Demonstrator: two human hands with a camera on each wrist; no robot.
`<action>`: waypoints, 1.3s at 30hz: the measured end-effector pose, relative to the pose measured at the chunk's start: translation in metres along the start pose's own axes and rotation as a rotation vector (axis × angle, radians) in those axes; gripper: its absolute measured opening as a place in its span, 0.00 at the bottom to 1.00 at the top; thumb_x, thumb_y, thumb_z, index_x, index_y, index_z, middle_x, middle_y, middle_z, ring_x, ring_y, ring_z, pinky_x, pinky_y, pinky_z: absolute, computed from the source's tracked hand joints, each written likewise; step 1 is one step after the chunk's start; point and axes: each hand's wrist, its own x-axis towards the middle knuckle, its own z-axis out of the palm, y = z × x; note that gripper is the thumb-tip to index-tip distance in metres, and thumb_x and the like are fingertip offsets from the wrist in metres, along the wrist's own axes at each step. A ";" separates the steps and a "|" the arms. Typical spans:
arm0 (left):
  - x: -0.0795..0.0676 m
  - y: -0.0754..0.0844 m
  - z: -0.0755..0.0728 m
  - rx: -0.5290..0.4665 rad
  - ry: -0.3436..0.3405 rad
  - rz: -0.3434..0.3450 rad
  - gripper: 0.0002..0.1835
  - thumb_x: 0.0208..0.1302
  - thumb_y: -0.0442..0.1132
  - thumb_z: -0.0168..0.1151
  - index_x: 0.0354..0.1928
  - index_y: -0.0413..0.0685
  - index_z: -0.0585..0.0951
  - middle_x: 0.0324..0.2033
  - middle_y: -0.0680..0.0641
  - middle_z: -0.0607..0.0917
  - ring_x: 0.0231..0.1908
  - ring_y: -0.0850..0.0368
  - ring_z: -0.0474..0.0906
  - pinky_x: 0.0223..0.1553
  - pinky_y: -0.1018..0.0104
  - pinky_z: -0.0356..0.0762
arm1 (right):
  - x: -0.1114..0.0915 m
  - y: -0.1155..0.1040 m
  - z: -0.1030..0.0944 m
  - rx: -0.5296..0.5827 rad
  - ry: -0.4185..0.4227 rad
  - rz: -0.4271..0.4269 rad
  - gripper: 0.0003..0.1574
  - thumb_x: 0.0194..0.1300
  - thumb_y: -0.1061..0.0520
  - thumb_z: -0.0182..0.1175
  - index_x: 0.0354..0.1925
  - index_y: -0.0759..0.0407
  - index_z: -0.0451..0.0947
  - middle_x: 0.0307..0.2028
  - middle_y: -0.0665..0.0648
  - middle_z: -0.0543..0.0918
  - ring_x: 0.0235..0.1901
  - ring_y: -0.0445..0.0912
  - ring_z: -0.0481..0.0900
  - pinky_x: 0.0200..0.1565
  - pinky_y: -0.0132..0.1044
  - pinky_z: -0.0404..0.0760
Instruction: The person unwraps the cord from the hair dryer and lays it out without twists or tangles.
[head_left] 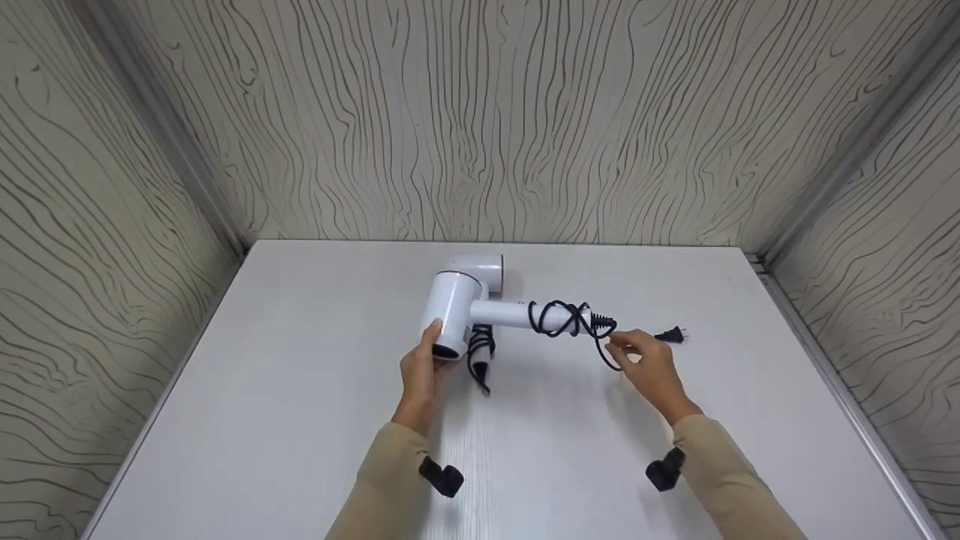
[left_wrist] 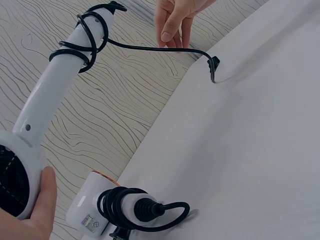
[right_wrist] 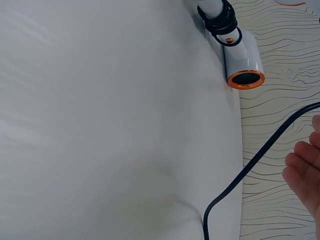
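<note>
A white hair dryer point(head_left: 451, 306) is held above the table by my left hand point(head_left: 418, 377), which grips its barrel with the thumb on the near side. Its handle points right, and a black cord point(left_wrist: 160, 49) is wound loosely around the handle's end. My right hand point(head_left: 651, 367) is beside the loose stretch of cord, fingers loosely bent. In the left wrist view the cord crosses right at those fingertips. The cord's black plug point(head_left: 673, 335) lies on the table past the right hand. Behind the held dryer lies a second white hair dryer point(right_wrist: 245, 57), with its cord wrapped around its handle.
The white tabletop point(head_left: 285, 360) extends to both sides of the hands. Wood-grain patterned panels point(head_left: 480, 127) stand behind it and at left and right, with grey metal strips at the corners. Small black cameras point(head_left: 442, 477) are strapped to both sleeves.
</note>
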 end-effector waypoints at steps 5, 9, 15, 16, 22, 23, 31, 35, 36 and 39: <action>-0.001 0.000 -0.001 0.035 -0.009 0.008 0.39 0.65 0.57 0.55 0.62 0.26 0.68 0.51 0.38 0.79 0.43 0.58 0.81 0.57 0.60 0.81 | 0.006 -0.009 0.002 0.039 0.005 -0.002 0.04 0.57 0.67 0.66 0.34 0.65 0.82 0.33 0.58 0.87 0.35 0.53 0.86 0.38 0.33 0.86; -0.001 -0.001 -0.002 0.053 -0.014 0.011 0.39 0.65 0.57 0.54 0.62 0.26 0.67 0.53 0.37 0.78 0.45 0.57 0.81 0.59 0.57 0.79 | 0.010 -0.015 0.003 0.060 -0.011 0.026 0.03 0.57 0.66 0.67 0.33 0.64 0.82 0.33 0.58 0.87 0.35 0.51 0.86 0.38 0.32 0.86; -0.001 -0.001 -0.002 0.079 -0.007 0.006 0.39 0.65 0.58 0.53 0.61 0.27 0.69 0.52 0.38 0.78 0.44 0.58 0.81 0.57 0.60 0.80 | 0.016 -0.020 0.008 0.069 -0.006 0.033 0.05 0.54 0.68 0.68 0.32 0.65 0.81 0.31 0.59 0.87 0.35 0.50 0.85 0.41 0.37 0.87; -0.001 -0.002 -0.003 0.082 -0.006 0.002 0.39 0.65 0.58 0.53 0.61 0.28 0.69 0.52 0.38 0.79 0.44 0.58 0.81 0.57 0.61 0.81 | 0.016 -0.020 0.008 0.069 -0.004 0.031 0.06 0.53 0.69 0.68 0.32 0.66 0.81 0.31 0.60 0.87 0.35 0.50 0.86 0.41 0.37 0.87; -0.001 -0.002 -0.004 0.095 -0.010 -0.001 0.39 0.65 0.59 0.53 0.62 0.29 0.68 0.53 0.38 0.78 0.45 0.58 0.81 0.56 0.61 0.81 | 0.020 -0.020 0.010 0.045 0.020 0.003 0.04 0.53 0.72 0.66 0.29 0.67 0.81 0.28 0.62 0.86 0.32 0.49 0.86 0.38 0.39 0.87; -0.001 -0.002 -0.003 0.095 -0.009 0.001 0.39 0.65 0.59 0.53 0.62 0.29 0.68 0.53 0.37 0.78 0.45 0.58 0.81 0.57 0.61 0.81 | 0.020 -0.021 0.011 0.043 0.022 0.007 0.04 0.53 0.72 0.66 0.29 0.67 0.82 0.28 0.62 0.86 0.32 0.48 0.86 0.38 0.39 0.87; -0.001 -0.003 -0.003 0.068 0.000 0.009 0.38 0.65 0.57 0.54 0.62 0.27 0.68 0.51 0.38 0.78 0.44 0.57 0.79 0.57 0.59 0.80 | 0.024 -0.017 0.009 0.025 0.014 -0.007 0.09 0.51 0.75 0.66 0.34 0.68 0.84 0.31 0.63 0.88 0.31 0.46 0.86 0.33 0.37 0.87; -0.001 -0.002 -0.003 0.060 -0.007 0.010 0.36 0.65 0.56 0.54 0.60 0.28 0.70 0.47 0.41 0.80 0.41 0.59 0.80 0.55 0.62 0.82 | 0.028 -0.015 0.007 -0.009 0.016 -0.039 0.11 0.49 0.76 0.65 0.33 0.69 0.84 0.31 0.64 0.88 0.31 0.52 0.87 0.32 0.39 0.86; -0.001 -0.002 -0.004 0.063 -0.011 0.011 0.36 0.65 0.56 0.54 0.60 0.27 0.70 0.47 0.42 0.80 0.41 0.59 0.80 0.54 0.62 0.82 | 0.029 -0.015 0.006 -0.011 0.016 -0.042 0.12 0.49 0.77 0.65 0.33 0.69 0.84 0.31 0.64 0.88 0.31 0.53 0.87 0.32 0.40 0.86; -0.001 -0.002 -0.004 0.077 -0.016 0.009 0.37 0.65 0.57 0.54 0.60 0.28 0.70 0.49 0.41 0.80 0.42 0.59 0.80 0.54 0.62 0.82 | 0.031 -0.016 0.005 -0.013 0.015 -0.034 0.14 0.48 0.79 0.62 0.33 0.69 0.84 0.30 0.65 0.88 0.32 0.57 0.86 0.33 0.40 0.86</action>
